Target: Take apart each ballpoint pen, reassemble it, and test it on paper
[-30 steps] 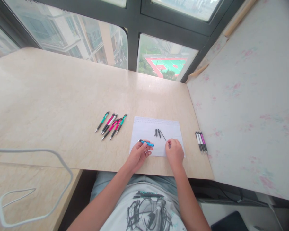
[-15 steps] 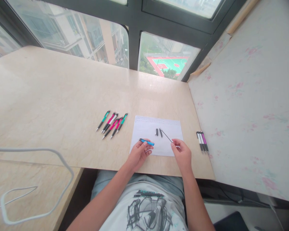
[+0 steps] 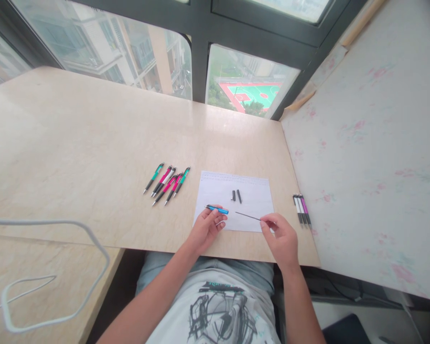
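Note:
Between the thumb and fingers of my left hand (image 3: 208,228) is a blue pen barrel (image 3: 220,209), lying sideways with its open end to the right. My right hand (image 3: 280,236) pinches a thin dark pen refill (image 3: 247,216) by one end; its free tip points left at the barrel, with a small gap between them. Both hands are over the near part of a white sheet of paper (image 3: 215,188) that has lines of writing along its far edge. Two small black pen parts (image 3: 239,196) lie on the sheet beyond the hands.
Several green, pink and white pens (image 3: 168,184) lie in a group left of the paper. More white and purple pens (image 3: 301,210) are lined up at the table's right edge by the wall. A white cable (image 3: 93,239) loops at the left, and windows rise behind the table.
My right hand has moved right and slightly nearer, turning the refill from pointing at the black parts to pointing left at the barrel. My left hand has barely moved.

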### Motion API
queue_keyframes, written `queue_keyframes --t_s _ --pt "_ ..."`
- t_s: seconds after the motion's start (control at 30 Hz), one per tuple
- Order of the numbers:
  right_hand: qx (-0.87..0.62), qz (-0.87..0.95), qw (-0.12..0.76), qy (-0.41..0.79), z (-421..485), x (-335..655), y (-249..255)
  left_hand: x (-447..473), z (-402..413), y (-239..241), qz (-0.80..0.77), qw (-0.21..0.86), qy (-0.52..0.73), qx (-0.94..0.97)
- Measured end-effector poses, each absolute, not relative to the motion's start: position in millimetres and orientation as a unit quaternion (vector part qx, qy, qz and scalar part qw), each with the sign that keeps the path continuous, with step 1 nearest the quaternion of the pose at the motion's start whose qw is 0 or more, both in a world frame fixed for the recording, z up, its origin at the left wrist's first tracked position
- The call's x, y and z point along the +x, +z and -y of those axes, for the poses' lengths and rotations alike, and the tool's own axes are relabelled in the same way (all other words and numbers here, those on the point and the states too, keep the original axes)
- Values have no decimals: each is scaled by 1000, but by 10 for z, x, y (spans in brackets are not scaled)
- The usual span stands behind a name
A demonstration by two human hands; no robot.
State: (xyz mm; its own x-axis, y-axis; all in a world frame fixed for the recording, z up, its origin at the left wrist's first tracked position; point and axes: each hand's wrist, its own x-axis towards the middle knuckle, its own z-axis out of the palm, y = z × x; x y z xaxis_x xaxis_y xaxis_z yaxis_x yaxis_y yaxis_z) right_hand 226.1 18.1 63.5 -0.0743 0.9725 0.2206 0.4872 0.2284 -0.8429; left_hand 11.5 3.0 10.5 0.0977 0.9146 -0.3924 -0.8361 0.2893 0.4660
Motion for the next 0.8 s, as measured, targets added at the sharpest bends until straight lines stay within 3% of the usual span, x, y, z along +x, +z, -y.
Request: queue_keyframes --t_s 0.3,0.8 --pt "-517 724 381 251 -202 2251 743 108 -21 104 -320 736 593 62" --pt "-508 726 375 272 -198 2178 811 130 -15 96 -330 733 589 81"
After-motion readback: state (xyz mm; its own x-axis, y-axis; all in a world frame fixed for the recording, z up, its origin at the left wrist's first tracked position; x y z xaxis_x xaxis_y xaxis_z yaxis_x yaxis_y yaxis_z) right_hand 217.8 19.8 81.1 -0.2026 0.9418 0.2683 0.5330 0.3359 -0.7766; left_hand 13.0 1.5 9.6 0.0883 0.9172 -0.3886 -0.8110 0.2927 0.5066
